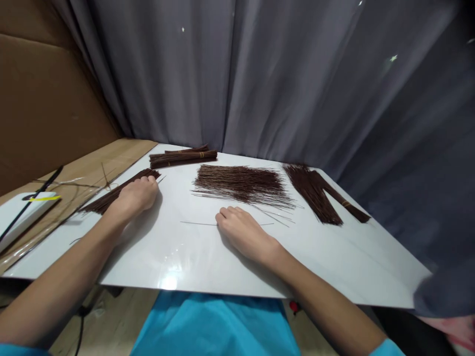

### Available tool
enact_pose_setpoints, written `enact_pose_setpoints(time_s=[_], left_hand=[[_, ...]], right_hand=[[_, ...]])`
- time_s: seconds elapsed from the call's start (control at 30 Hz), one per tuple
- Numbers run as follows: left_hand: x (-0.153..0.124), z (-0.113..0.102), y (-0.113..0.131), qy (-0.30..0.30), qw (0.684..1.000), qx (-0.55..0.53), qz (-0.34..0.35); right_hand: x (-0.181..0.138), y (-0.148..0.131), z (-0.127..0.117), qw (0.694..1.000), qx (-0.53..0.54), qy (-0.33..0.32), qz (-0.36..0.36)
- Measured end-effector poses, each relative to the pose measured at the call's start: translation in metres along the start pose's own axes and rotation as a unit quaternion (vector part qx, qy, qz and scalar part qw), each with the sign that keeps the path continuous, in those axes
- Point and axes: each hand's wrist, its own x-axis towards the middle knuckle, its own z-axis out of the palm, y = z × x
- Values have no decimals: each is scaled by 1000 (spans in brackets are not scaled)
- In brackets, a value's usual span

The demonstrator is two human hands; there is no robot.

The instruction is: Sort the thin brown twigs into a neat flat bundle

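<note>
My right hand (239, 230) is closed, fingertips down on the white table, around a single thin brown stick (198, 223) that sticks out on both sides. At the left, my left hand (139, 194) rests by the near side of a loose bundle of brown sticks (107, 197). Its fingers are curled, and the dark tip of a thin stick (162, 179) shows beyond them; the grip itself is hidden. Beyond my right hand lies a wide spread of the same sticks (237, 180), a few strays fanning out at its right.
Banded bundles (183, 157) lie at the back left. On the right are a loose pile (315, 195) and another banded bundle (345, 201). A white box (25, 212) with a yellow strip stands on cardboard at the left. A grey curtain (237, 74) closes off the back.
</note>
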Motion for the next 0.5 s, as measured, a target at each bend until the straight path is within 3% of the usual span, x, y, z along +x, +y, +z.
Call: enact_pose_setpoints(time_s=[0.5], left_hand=[[-1,-1,2,1,999,14,-40]], right_hand=[[-1,-2,-3,999,-18,-26,13]])
